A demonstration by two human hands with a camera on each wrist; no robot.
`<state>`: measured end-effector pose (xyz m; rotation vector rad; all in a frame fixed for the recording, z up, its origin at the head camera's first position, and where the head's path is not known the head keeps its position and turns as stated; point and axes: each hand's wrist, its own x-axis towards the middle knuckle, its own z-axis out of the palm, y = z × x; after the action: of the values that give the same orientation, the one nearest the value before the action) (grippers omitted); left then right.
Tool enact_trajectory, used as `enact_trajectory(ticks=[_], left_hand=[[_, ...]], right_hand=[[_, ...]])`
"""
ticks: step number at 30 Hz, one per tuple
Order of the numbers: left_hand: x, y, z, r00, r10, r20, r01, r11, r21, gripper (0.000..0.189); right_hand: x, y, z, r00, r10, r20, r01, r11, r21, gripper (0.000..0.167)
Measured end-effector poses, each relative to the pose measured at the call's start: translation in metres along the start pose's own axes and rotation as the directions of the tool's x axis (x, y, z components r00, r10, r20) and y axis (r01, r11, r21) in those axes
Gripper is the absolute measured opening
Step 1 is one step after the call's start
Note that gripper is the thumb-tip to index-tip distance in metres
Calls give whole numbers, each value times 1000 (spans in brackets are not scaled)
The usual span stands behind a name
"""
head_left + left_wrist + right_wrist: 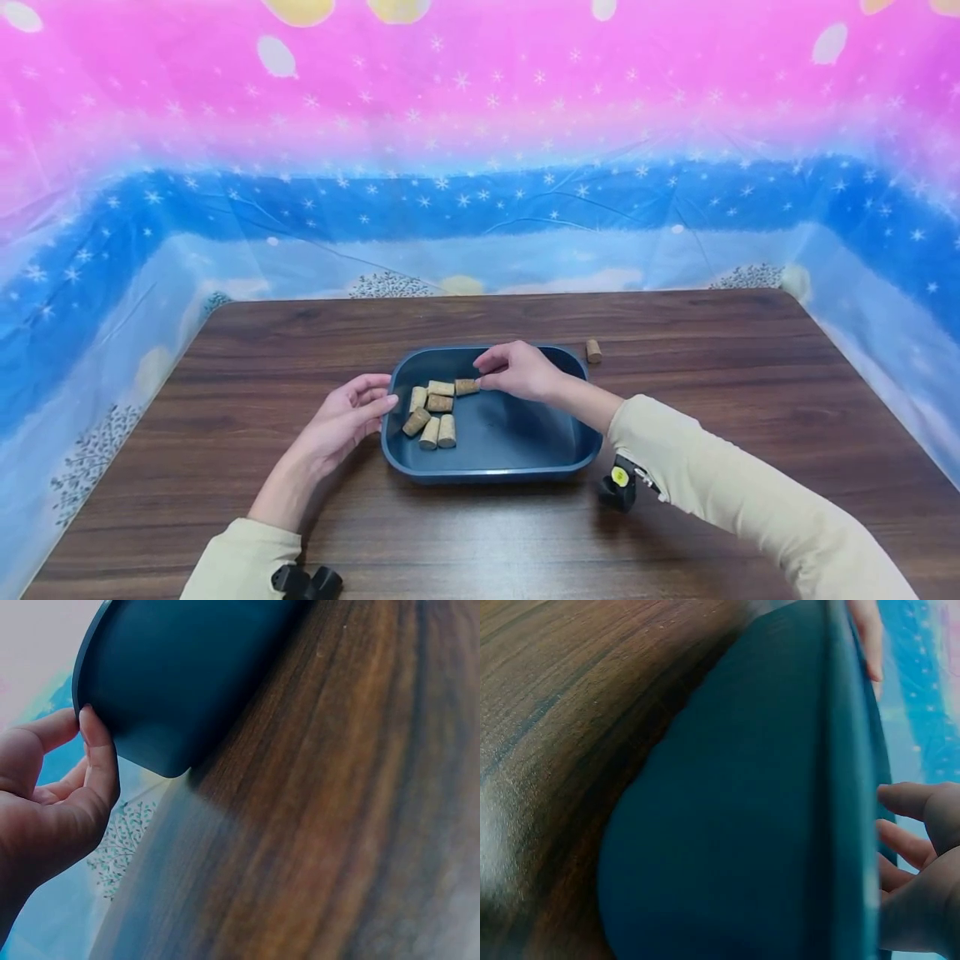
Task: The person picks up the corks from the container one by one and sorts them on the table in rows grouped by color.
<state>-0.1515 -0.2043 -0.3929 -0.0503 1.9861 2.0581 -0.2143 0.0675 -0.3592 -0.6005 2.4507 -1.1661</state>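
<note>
Brown cork (466, 387) at right fingertips (488, 382)

Small curtained-off recording booth, by look of it; whether set inside home, lab or office, cannot tell. Printed cloth (480, 200) screens far side and both edges of frame: pink with snowflakes across top, blue band through middle, paler stretch with leafy sprigs lower down. Creases mark it as hanging fabric. Dark wood-grain table (690, 333) fills lower half, glare at bottom centre. Black wrist cameras (621, 492), either side of bottom centre, indicate filming setup.
</note>
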Motion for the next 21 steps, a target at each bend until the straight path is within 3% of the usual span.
enact_trajectory(ticks=[16, 21], left_hand=[[1, -2, -1, 1000, 7, 5, -7, 1000, -7, 45], [0, -1, -1, 1000, -2, 3, 2, 1000, -6, 46]], right_hand=[[9, 4, 16, 999, -7, 38, 10, 997, -80, 31], [13, 1, 21, 997, -43, 56, 52, 986, -160, 32]])
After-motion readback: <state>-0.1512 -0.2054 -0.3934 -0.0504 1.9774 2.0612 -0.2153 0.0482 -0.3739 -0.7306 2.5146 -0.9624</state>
